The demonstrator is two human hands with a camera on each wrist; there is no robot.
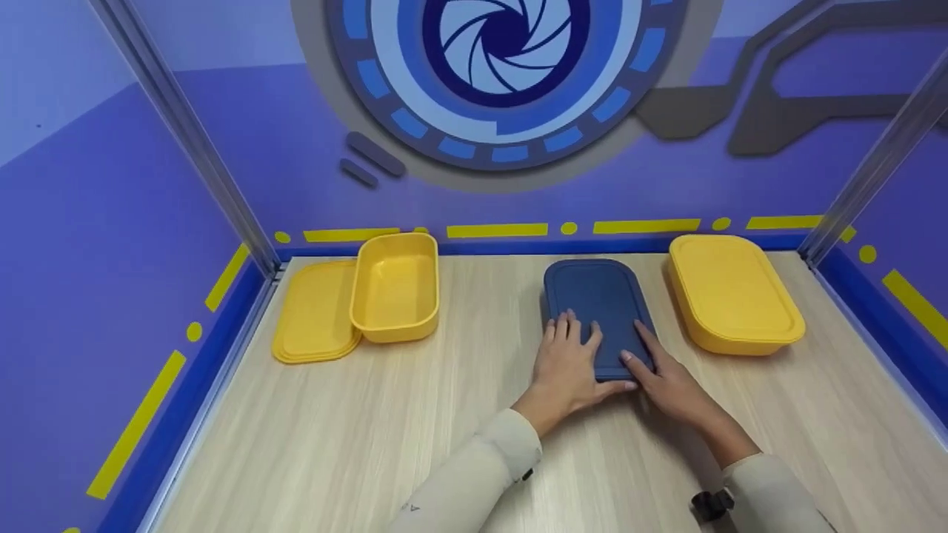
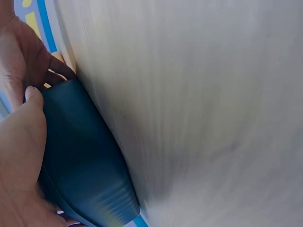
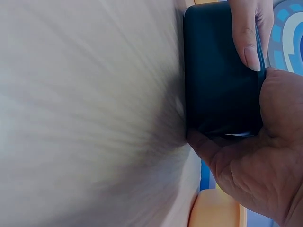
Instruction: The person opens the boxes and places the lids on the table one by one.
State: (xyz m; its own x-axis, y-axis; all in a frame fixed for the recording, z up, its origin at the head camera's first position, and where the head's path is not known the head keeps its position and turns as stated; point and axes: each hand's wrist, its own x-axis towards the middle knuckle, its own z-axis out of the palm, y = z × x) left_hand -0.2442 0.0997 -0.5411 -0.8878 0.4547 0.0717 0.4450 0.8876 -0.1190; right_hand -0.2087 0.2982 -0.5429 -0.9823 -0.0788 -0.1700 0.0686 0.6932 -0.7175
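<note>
A dark blue lunch box (image 1: 596, 292) with its flat lid on sits on the table between both hands. My left hand (image 1: 566, 366) holds its near left part, fingers spread over the lid and left edge. The left thumb lies across the near wall, as the right wrist view shows. On the other side, my right hand (image 1: 670, 385) grips the near right corner. Its thumb rests on the lid while the fingers lie along the right wall, reaching low by the table in the right wrist view.
To the right stands a yellow lunch box (image 1: 733, 289) with its lid on. An uncovered yellow box (image 1: 396, 289) stands at the left, beside a yellow lid (image 1: 318, 314) lying on the wooden table (image 1: 333, 444). Blue panels (image 1: 244, 148) enclose the back and sides.
</note>
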